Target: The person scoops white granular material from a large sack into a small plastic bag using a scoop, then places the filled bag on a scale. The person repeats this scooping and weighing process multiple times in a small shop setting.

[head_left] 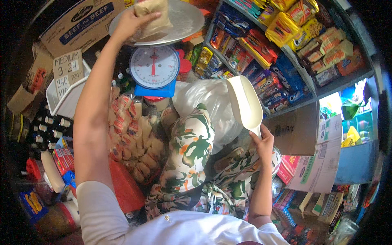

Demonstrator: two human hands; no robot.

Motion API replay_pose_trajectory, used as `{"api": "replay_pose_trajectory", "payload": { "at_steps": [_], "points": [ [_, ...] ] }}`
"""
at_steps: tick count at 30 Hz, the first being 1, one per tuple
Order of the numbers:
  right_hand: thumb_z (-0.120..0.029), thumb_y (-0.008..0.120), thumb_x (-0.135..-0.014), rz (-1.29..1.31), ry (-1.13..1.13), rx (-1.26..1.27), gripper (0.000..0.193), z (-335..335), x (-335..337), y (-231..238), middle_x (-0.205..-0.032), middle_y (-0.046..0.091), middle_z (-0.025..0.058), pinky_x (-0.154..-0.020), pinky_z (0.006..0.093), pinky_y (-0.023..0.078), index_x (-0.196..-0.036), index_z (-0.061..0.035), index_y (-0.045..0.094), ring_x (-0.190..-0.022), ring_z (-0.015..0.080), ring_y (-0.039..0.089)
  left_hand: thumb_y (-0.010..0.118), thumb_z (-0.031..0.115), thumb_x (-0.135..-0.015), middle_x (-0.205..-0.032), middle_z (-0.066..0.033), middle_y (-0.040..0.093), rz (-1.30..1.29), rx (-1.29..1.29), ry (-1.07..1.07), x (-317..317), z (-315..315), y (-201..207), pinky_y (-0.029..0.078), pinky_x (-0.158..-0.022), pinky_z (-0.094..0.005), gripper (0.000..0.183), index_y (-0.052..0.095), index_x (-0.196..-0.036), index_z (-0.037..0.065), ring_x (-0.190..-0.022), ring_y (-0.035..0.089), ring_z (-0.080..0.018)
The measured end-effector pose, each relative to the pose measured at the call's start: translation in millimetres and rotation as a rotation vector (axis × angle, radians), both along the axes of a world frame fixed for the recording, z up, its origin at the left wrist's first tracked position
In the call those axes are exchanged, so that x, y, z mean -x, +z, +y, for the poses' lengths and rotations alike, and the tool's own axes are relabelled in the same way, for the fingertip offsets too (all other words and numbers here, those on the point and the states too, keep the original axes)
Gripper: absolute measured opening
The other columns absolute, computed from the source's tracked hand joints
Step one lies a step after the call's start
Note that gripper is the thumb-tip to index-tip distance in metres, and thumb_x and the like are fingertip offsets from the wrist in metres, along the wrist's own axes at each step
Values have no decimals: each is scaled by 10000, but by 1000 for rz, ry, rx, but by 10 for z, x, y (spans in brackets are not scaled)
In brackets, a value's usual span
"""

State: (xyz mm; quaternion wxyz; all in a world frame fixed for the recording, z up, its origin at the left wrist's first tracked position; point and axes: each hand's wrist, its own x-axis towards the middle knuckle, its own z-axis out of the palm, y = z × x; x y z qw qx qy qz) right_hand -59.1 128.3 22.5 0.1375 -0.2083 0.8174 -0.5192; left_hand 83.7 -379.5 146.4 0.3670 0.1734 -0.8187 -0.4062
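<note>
My left hand is raised and grips a filled plastic bag of brownish grain, resting it on the round metal pan of a weighing scale. The scale has a white dial with a red needle and a blue base. My right hand holds the handle of a cream plastic scoop, its open mouth pointing up. The scoop is just beside a large clear plastic sack. My knees in patterned green and orange trousers are below the scale.
Shelves of colourful snack packets fill the upper right. Cardboard boxes stand at right and upper left. Packets of bagged goods, a white tray with a price card and dark bottles crowd the left.
</note>
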Motion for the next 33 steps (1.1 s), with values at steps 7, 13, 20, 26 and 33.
{"api": "replay_pose_trajectory", "payload": {
  "at_steps": [7,13,20,26,33],
  "points": [
    [-39,725,-718,44,128,-75,504,-110,-105,467,-1024,628,97,-779,263,404,-1177,67,545,-883,116,543,699,245,-812,-991,-65,639,187,-489,-233,-211,857,174,507,-756,-277,421,548,-1138,25,-861,624,-132],
    [-97,745,-707,173,255,-205,532,-287,-224,599,-1000,647,114,-828,283,433,-1178,54,549,-919,141,575,672,118,-824,-1031,-44,618,-77,-651,-352,-578,1686,-262,492,-792,-259,359,523,-1136,21,-913,595,-102],
    [-93,755,-676,223,303,-400,514,-249,-458,986,-940,673,134,-777,279,451,-1153,-5,586,-832,132,608,691,79,-763,-1050,-47,608,-650,-448,-611,-503,1750,14,437,-885,-262,425,529,-1150,8,-965,557,-107],
    [-105,756,-661,228,345,-393,513,-314,-565,1217,-969,661,172,-791,299,451,-1142,-31,597,-856,204,649,703,240,-781,-1009,-57,639,-928,-81,-834,-167,1775,239,445,-821,-283,429,563,-1118,15,-909,561,-112],
    [-103,753,-668,192,360,-373,520,-311,-538,1163,-1020,647,189,-847,317,442,-1148,0,580,-935,231,642,704,271,-779,-1009,-71,651,-1160,119,-835,179,1856,344,444,-832,-289,472,562,-1146,10,-902,568,-118]
  ]
}}
